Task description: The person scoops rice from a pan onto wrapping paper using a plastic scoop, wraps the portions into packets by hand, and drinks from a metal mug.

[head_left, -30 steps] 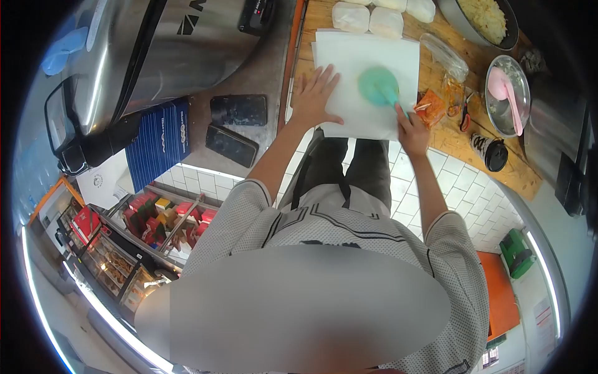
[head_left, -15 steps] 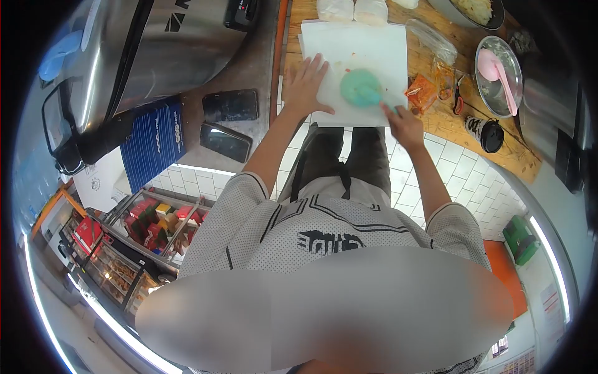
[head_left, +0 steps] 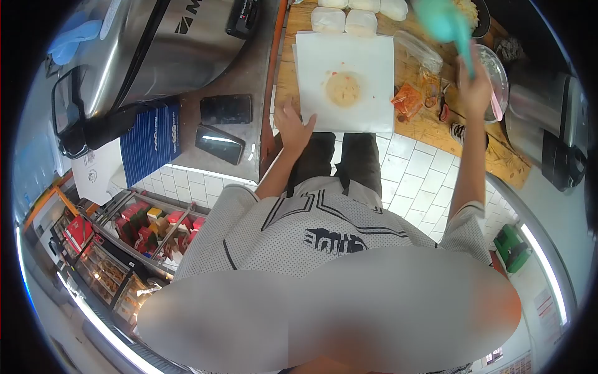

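My right hand (head_left: 474, 90) is shut around the handle of a teal spoon (head_left: 441, 19), whose broad round head is blurred by motion near the dark bowl (head_left: 483, 23) of pale, shredded-looking food. Beneath that hand sits a steel bowl (head_left: 503, 68) with a pink spoon (head_left: 496, 107) in it. My left hand (head_left: 294, 128) is open and holds nothing, thumb apart, by the left edge of the white paper sheets (head_left: 314, 68). On the paper is a round, pale brown wet patch (head_left: 343, 90) with small red bits around it.
Several white wrapped blocks (head_left: 328, 20) stand behind the paper. Right of it on the wooden table (head_left: 423, 121) lie a clear plastic package (head_left: 418, 51), an orange packet (head_left: 408, 101) and scissors (head_left: 444, 103). Two phones (head_left: 225, 109) rest on the left counter.
My right hand has lifted the teal spoon off the paper and carried it up and right, uncovering the wet patch. My left hand has slid off the paper toward me.
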The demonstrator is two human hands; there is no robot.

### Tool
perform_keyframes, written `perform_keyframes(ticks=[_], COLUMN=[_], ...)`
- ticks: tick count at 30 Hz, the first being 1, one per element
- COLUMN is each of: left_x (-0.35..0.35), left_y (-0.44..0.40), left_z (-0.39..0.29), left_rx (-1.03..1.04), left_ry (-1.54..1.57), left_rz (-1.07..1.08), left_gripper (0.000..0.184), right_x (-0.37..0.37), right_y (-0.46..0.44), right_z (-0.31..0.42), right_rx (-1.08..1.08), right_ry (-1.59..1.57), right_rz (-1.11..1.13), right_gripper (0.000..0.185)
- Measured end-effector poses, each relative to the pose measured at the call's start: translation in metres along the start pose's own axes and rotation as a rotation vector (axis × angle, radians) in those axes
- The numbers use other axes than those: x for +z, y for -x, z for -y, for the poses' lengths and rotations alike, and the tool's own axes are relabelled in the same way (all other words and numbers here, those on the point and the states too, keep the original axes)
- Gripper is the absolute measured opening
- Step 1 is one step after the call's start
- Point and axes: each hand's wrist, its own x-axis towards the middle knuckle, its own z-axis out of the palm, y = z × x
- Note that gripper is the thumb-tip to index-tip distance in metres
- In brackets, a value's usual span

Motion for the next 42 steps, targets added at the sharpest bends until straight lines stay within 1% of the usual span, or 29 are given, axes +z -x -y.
perform_keyframes(ticks=[2, 3, 4, 5, 7, 8, 9, 10, 11, 12, 14, 15, 16, 17, 19, 21, 22, 25, 26, 28, 31, 32, 35, 36, 37, 39, 40, 41, 42], left_x=[0.029, 0.037, 0.030, 0.026, 0.020, 0.016, 0.010, 0.007, 0.007, 0.007, 0.008, 0.003, -0.004, -0.013, -0.028, -0.034, -0.039, -0.033, -0.036, -0.054, -0.107, -0.120, -0.119, -0.118, -0.100, -0.073, -0.067, -0.062, -0.064], left_y=[0.014, 0.019, 0.020, 0.021, 0.021, 0.021, 0.021, 0.017, 0.007, -0.006, -0.023, -0.036, -0.046, -0.049, -0.045, -0.036, -0.030, 0.000, 0.010, 0.036, 0.046, 0.046, 0.046, 0.034, 0.035, 0.026, 0.018, 0.012, 0.013], left_z=[0.023, 0.030, 0.015, 0.009, 0.001, -0.005, -0.013, -0.017, -0.010, 0.003, 0.009, 0.002, -0.007, -0.017, -0.036, -0.033, -0.030, 0.016, 0.028, 0.040, 0.026, 0.030, 0.042, 0.025, 0.040, 0.040, 0.036, 0.032, 0.026], left_rx=[-0.157, -0.236, -0.256, -0.208, -0.113, -0.071, -0.029, 0.015, -0.016, -0.051, 0.074, 0.235, 0.401, 0.381, 0.342, 0.328, 0.321, -0.030, -0.107, -0.271, -0.243, -0.328, -0.608, -0.605, -0.530, -0.623, -0.574, -0.523, -0.397], left_ry=[0.548, 0.820, 0.775, 0.623, 0.320, 0.234, 0.149, 0.066, 0.102, 0.137, 0.157, 0.144, 0.128, 0.083, -0.008, -0.133, -0.197, -0.008, 0.109, 0.339, -0.042, -0.268, -0.564, -0.574, -0.626, -0.855, -0.868, -0.878, -0.864], left_rz=[0.141, 0.213, 0.134, 0.069, -0.053, -0.108, -0.164, -0.222, -0.009, 0.208, 0.403, 0.376, 0.341, 0.259, 0.094, -0.038, -0.099, 0.096, 0.175, 0.334, 0.183, 0.255, 0.470, 0.513, 0.595, 0.736, 0.835, 0.936, 1.002], left_gripper=[0.071, 0.067, 0.058, 0.056, 0.050, 0.048, 0.046, 0.044, 0.047, 0.049, 0.057, 0.062, 0.067, 0.069, 0.074, 0.066, 0.062, 0.054, 0.052, 0.048, 0.047, 0.063, 0.080, 0.088, 0.089, 0.077, 0.070, 0.064, 0.058], right_x=[0.002, 0.005, 0.010, 0.015, 0.031, 0.039, 0.039, 0.031, 0.025, 0.024, 0.036, 0.047, 0.064, 0.080, 0.092, 0.103, 0.108, 0.108, 0.115, 0.122, 0.129, 0.130, 0.136, 0.134, 0.135, 0.134, 0.134, 0.132, 0.130], right_y=[-0.052, -0.075, -0.096, -0.110, -0.122, -0.123, -0.111, -0.088, -0.065, -0.043, 0.005, 0.030, 0.057, 0.082, 0.119, 0.146, 0.158, 0.171, 0.175, 0.179, 0.183, 0.182, 0.182, 0.180, 0.179, 0.179, 0.178, 0.176, 0.176], right_z=[-0.015, -0.025, -0.038, -0.050, -0.072, -0.081, -0.069, -0.038, -0.011, 0.008, 0.031, 0.037, 0.038, 0.038, 0.042, 0.042, 0.043, 0.045, 0.035, 0.028, 0.023, 0.020, 0.015, 0.018, 0.019, 0.018, 0.022, 0.026, 0.028], right_rx=[0.129, 0.163, 0.198, 0.234, 0.180, 0.152, 0.030, -0.093, -0.215, -0.216, -0.234, -0.253, -0.214, -0.175, -0.216, -0.256, -0.274, -0.321, -0.339, -0.367, -0.385, -0.392, -0.374, -0.389, -0.394, -0.392, -0.423, -0.418, -0.414], right_ry=[-0.080, 0.007, 0.094, 0.182, 0.238, 0.267, 0.242, 0.214, 0.185, 0.072, -0.135, -0.230, -0.242, -0.252, -0.306, -0.304, -0.247, 0.000, 0.001, 0.038, 0.025, 0.013, -0.049, -0.059, -0.053, -0.025, -0.061, -0.086, -0.111], right_rz=[-0.175, -0.088, -0.003, 0.084, 0.138, 0.164, -0.043, -0.253, -0.465, -0.386, -0.237, -0.172, -0.075, 0.018, 0.244, 0.352, 0.411, 0.442, 0.497, 0.443, 0.395, 0.384, 0.353, 0.319, 0.334, 0.367, 0.276, 0.269, 0.267], right_gripper=[0.046, 0.046, 0.046, 0.047, 0.045, 0.043, 0.040, 0.036, 0.033, 0.029, 0.025, 0.024, 0.025, 0.025, 0.029, 0.031, 0.042, 0.058, 0.068, 0.065, 0.057, 0.054, 0.042, 0.035, 0.034, 0.033, 0.027, 0.024, 0.021])
